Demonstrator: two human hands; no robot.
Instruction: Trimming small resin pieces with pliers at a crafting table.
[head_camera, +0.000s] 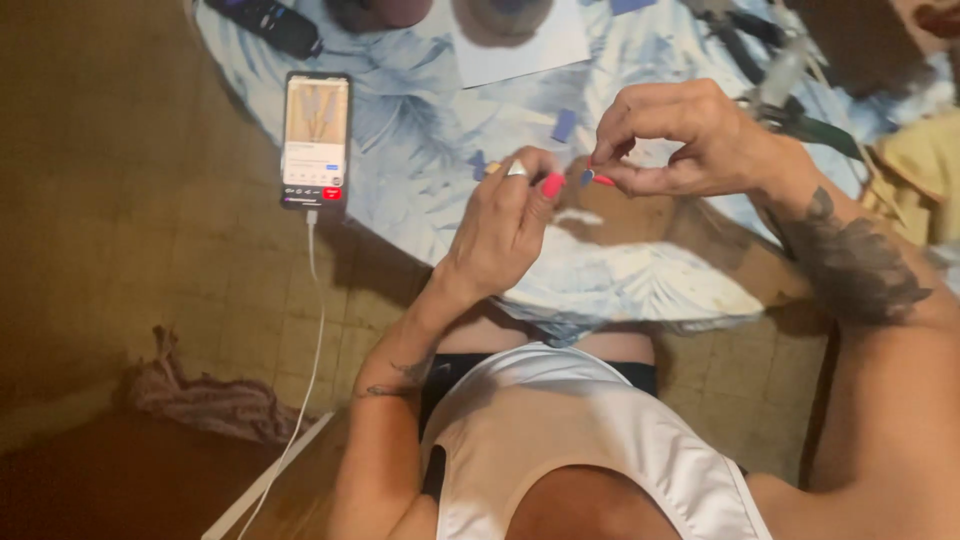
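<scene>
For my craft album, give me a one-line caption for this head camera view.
Left hand and right hand pinch a small blue piece above a floral tablecloth, phone alongside.

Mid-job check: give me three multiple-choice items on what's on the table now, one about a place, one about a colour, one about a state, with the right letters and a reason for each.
1. Where does the phone lie?
A. at the table's left edge
B. under the white paper
C. on the floor

2. What colour is the small piece pinched between the two hands?
A. yellow
B. blue
C. green

3. What state is the phone in?
A. screen dark
B. screen lit, cable plugged in
C. face down

Answers:
1. A: it rests on the leaf-print tablecloth near the left edge.
2. B: the bit held by the right hand, next to the left hand, looks blue, like the loose blue pieces on the cloth.
3. B: the display glows and a white cable hangs from its lower end.
</scene>
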